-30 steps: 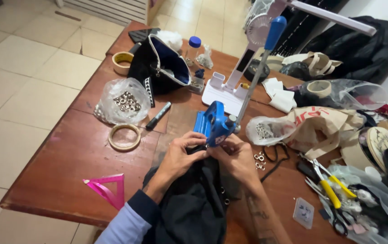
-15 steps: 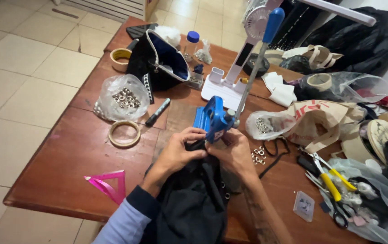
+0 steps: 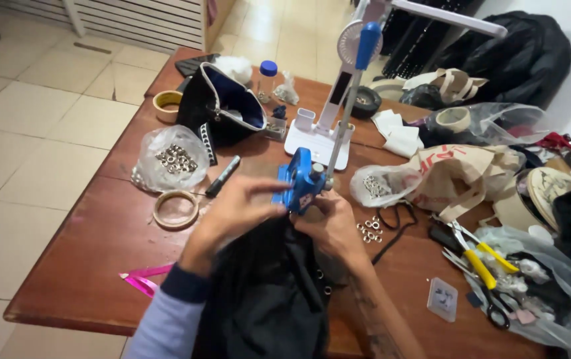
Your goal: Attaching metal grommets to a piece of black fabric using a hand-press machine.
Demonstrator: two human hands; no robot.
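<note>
A: Nearest the camera, black fabric [image 3: 269,292] lies on the desk [image 3: 93,266]; the right hand [image 3: 331,226] pinches its edge under the blue press [image 3: 299,183], while the left hand [image 3: 232,211] hovers blurred, fingers apart.

B: So it looks like seating the cloth; pulling the lever [image 3: 345,100] likely needs steadiness.

A: Beyond, clear bags of metal rings [image 3: 169,159] and a brown paper bag [image 3: 461,176] with red print.

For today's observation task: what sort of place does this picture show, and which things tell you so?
Probably a home sewing or craft workbench: a blue hand press, bags of metal eyelets and black fabric crowd a wooden table.
</note>
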